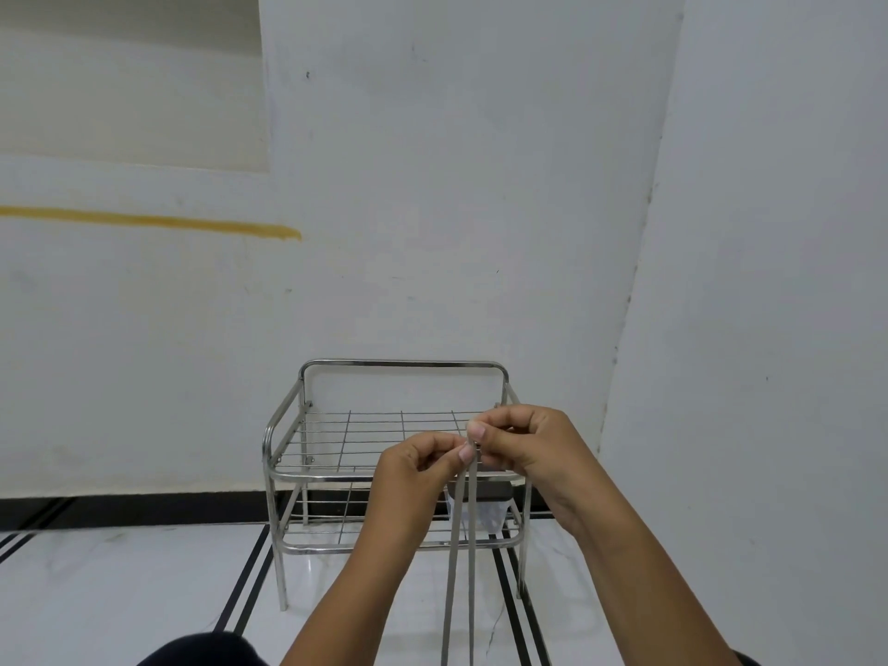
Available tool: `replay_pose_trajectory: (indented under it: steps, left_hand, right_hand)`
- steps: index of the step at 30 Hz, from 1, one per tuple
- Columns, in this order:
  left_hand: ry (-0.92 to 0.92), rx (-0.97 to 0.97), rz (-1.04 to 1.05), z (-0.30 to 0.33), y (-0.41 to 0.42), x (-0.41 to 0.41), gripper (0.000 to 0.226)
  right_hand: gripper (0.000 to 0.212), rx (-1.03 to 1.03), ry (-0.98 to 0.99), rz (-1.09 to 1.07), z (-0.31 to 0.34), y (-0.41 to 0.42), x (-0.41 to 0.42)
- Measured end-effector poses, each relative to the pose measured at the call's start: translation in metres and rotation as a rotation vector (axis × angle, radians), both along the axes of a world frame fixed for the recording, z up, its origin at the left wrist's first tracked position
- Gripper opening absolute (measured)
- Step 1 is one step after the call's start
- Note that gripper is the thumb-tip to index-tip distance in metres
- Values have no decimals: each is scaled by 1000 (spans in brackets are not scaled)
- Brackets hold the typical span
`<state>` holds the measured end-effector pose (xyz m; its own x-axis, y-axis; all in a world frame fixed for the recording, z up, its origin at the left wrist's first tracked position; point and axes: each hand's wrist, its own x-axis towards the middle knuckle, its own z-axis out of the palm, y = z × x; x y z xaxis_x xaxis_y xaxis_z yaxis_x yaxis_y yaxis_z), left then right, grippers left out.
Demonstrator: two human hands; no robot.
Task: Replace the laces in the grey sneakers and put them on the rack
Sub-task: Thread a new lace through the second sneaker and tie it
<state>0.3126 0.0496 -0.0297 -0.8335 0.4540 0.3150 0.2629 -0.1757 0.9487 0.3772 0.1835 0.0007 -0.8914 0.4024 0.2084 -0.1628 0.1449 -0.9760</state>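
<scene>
Laces (461, 545): two flat grey strands are seen hanging side by side, straight down from the hands to the bottom edge of the view; whether they are one lace doubled or two laces cannot be told.
Left hand (417, 466): held up in front of the rack, fingers curled, the tops of the strands pinched between thumb and fingertips.
Right hand (524, 442): raised just right of the left hand and touching it at the fingertips; the same lace tops are pinched by its curled fingers and thumb.
Rack (288, 468): one metal rack with two wire-grid shelves is stood on the floor against the far wall, behind the hands.
Lower shelf: one dark object with something white under it (485, 502) is partly visible to the right, mostly hidden by the hands; what it is cannot be told.
Sneakers: none can be made out with certainty.
Floor (120, 584): white tiles crossed by pairs of black stripes.
Walls: pale, with one yellow stripe (158, 221) painted at far left.
Near edge: dark clothing (202, 651) is seen at bottom left.
</scene>
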Motion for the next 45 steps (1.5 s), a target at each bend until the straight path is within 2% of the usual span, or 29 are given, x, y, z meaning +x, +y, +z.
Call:
replay_pose_trajectory:
  steps: [9, 17, 29, 40, 45]
  left_hand:
    - [-12, 19, 6, 2, -2, -1, 7]
    - [-18, 8, 15, 0, -4, -3, 7]
    - [9, -14, 7, -2, -1, -3, 7]
    - [69, -40, 5, -5, 0, -3, 6]
    - [75, -107, -74, -9, 3, -3, 10]
  right_hand:
    - [11, -12, -10, -13, -1, -1, -2]
    - [2, -33, 5, -9, -1, -1, -2]
    - [7, -64, 24, -8, -1, -2, -3]
    - [13, 100, -7, -22, 0, 0, -1]
    - [13, 76, -2, -11, 1, 0, 1]
